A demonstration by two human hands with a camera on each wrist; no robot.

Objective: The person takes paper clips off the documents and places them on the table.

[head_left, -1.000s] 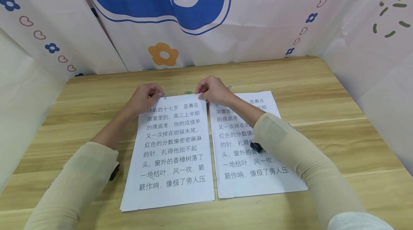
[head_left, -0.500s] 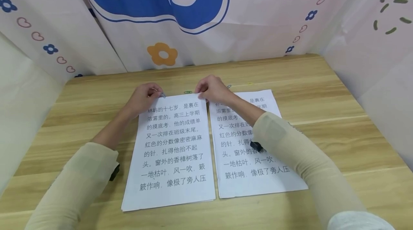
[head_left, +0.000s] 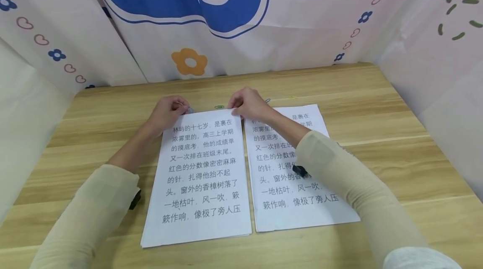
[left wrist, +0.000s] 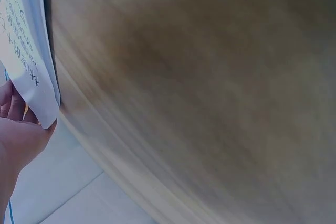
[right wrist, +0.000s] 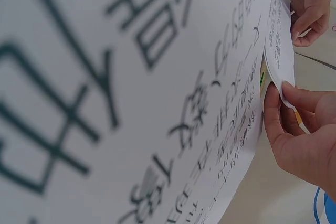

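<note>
Two stacks of printed paper sheets lie side by side in the head view: a left stack and a right stack. At the top left of the left stack, my left hand pinches a small bluish paper clip by the paper's edge. Whether the clip grips the sheets cannot be made out. My right hand pinches the same stack's top right corner, thumb on top and fingers beneath, as the right wrist view shows at the hand. My right forearm covers part of the right stack.
A green paper clip lies behind the left stack, between the hands. Another bluish clip and a yellow clip lie behind the right stack. The wooden table meets a printed cloth backdrop at the back.
The paper clip at my left fingertips has shifted and turned slightly at the paper's top edge. My right hand stays on the corner, and both stacks lie where they were.
</note>
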